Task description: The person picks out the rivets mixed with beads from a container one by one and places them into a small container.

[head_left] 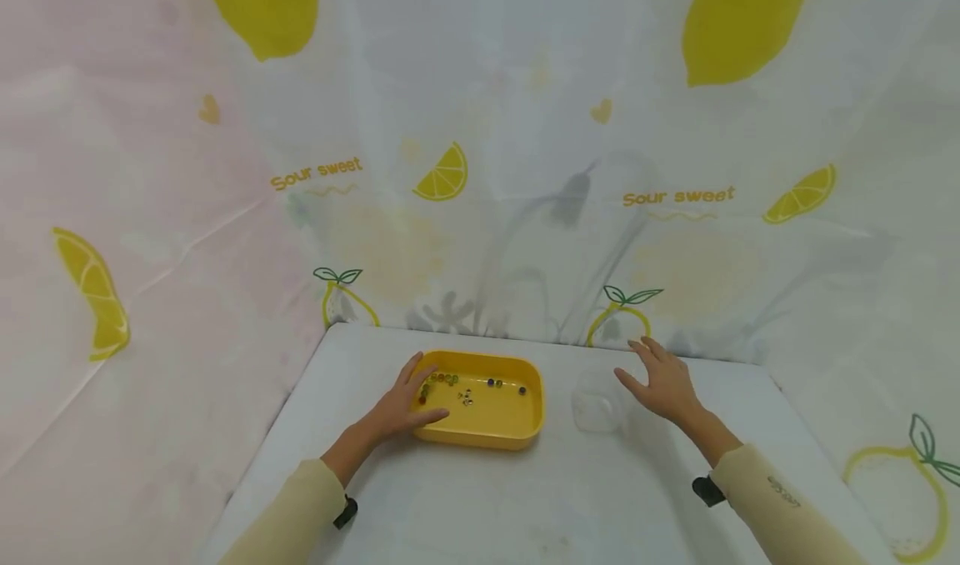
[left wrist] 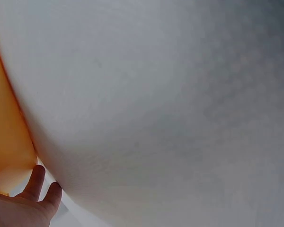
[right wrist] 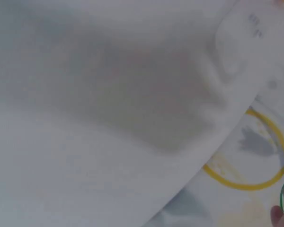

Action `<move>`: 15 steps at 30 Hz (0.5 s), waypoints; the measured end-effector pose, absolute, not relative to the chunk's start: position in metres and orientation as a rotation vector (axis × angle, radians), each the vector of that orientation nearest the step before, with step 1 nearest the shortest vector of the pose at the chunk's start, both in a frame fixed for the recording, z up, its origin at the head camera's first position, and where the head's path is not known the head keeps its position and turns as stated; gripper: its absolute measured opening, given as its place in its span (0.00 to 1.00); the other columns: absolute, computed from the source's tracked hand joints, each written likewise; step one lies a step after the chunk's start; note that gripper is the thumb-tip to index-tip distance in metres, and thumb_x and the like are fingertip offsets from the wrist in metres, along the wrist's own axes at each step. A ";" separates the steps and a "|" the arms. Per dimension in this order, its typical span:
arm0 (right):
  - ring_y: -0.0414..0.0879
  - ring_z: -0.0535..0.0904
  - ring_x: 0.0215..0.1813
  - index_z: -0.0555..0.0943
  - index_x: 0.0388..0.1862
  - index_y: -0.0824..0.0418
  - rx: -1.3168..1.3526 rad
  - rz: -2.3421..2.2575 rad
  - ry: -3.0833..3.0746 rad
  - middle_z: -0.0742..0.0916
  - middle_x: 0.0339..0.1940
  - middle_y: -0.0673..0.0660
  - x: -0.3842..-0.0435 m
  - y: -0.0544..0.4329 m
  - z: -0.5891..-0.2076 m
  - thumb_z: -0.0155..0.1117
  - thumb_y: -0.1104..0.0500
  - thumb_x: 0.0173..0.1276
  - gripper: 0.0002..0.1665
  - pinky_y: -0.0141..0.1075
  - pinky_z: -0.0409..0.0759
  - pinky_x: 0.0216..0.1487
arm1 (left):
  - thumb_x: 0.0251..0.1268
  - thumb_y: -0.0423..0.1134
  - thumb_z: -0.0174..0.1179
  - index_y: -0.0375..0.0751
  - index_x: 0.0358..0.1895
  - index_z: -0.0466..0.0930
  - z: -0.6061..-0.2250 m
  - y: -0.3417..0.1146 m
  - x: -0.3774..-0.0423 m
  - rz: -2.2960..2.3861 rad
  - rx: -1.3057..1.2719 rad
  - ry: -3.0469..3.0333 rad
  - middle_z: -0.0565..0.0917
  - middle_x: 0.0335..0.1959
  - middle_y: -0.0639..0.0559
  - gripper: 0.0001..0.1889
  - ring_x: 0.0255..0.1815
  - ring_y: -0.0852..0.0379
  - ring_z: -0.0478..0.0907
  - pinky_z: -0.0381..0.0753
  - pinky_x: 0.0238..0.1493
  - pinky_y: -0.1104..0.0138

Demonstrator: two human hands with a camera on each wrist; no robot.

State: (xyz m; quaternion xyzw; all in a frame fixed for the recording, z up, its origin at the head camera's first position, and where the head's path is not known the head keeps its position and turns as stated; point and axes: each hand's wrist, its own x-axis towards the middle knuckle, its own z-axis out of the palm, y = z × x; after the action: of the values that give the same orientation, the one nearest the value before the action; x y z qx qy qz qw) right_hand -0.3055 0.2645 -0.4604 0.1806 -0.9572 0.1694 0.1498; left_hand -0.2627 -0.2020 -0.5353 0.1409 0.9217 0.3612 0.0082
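A yellow rectangular tray (head_left: 487, 423) sits on the white table with several small glass marbles (head_left: 447, 378) scattered inside. Some blue ones lie to the right, and a small clear cluster is near the middle. My left hand (head_left: 396, 405) is at the tray's left end, fingers spread and thumb reaching over its front-left part. In the left wrist view, two fingers (left wrist: 35, 184) appear beside the tray's outer wall (left wrist: 9, 127). Right of the tray stands a transparent container (head_left: 596, 413). My right hand (head_left: 666, 386) hovers just beyond it, fingers apart, holding nothing.
The white tabletop (head_left: 480, 498) ends at a back edge against a lemon-printed curtain (head_left: 480, 248). More of this cloth hangs at both sides. In the right wrist view the table's edge runs diagonally beside a printed lemon outline (right wrist: 246, 187).
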 end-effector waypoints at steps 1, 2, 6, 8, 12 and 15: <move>0.71 0.66 0.68 0.69 0.70 0.64 0.535 0.403 -2.741 0.69 0.72 0.71 -0.304 0.267 -0.461 0.59 0.41 0.69 0.39 0.68 0.63 0.62 | 0.57 0.62 0.66 0.50 0.77 0.58 -0.535 -0.202 -0.263 1.131 0.442 2.875 0.40 0.82 0.43 0.46 0.76 0.32 0.56 0.63 0.68 0.36; 0.71 0.63 0.70 0.66 0.72 0.62 0.546 0.325 -2.735 0.65 0.75 0.71 -0.303 0.270 -0.463 0.59 0.40 0.69 0.41 0.69 0.61 0.63 | 0.57 0.62 0.66 0.50 0.77 0.57 -0.535 -0.203 -0.262 1.135 0.441 2.867 0.40 0.82 0.43 0.47 0.76 0.32 0.56 0.62 0.68 0.36; 0.68 0.55 0.75 0.58 0.78 0.57 0.589 0.155 -2.738 0.54 0.80 0.71 -0.298 0.280 -0.469 0.57 0.38 0.69 0.45 0.68 0.54 0.67 | 0.57 0.63 0.65 0.50 0.77 0.57 -0.536 -0.203 -0.262 1.119 0.439 2.853 0.39 0.82 0.44 0.47 0.77 0.33 0.56 0.62 0.69 0.36; 0.68 0.53 0.76 0.56 0.79 0.55 0.594 0.117 -2.742 0.51 0.80 0.70 -0.296 0.285 -0.472 0.56 0.37 0.70 0.46 0.68 0.52 0.69 | 0.57 0.63 0.65 0.50 0.77 0.57 -0.536 -0.203 -0.263 1.112 0.435 2.861 0.39 0.82 0.44 0.47 0.77 0.33 0.56 0.62 0.69 0.36; 0.68 0.52 0.76 0.56 0.79 0.53 0.572 0.079 -2.740 0.50 0.81 0.70 -0.295 0.291 -0.475 0.55 0.36 0.69 0.46 0.68 0.47 0.71 | 0.56 0.64 0.66 0.51 0.77 0.58 -0.537 -0.203 -0.264 1.110 0.427 2.875 0.40 0.82 0.45 0.47 0.76 0.34 0.57 0.63 0.68 0.36; 0.69 0.52 0.76 0.57 0.78 0.54 0.555 0.068 -2.725 0.51 0.81 0.71 -0.296 0.294 -0.474 0.56 0.36 0.68 0.45 0.68 0.46 0.71 | 0.56 0.64 0.65 0.51 0.77 0.58 -0.537 -0.203 -0.264 1.119 0.415 2.867 0.40 0.83 0.46 0.47 0.76 0.34 0.57 0.63 0.68 0.36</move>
State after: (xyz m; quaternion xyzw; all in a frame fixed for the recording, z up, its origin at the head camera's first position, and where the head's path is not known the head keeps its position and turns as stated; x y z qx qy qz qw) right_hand -0.2957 0.2944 -0.4743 0.1963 -0.9638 0.0242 0.1789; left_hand -0.2645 -0.2028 -0.5366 0.1337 0.9231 0.3601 0.0182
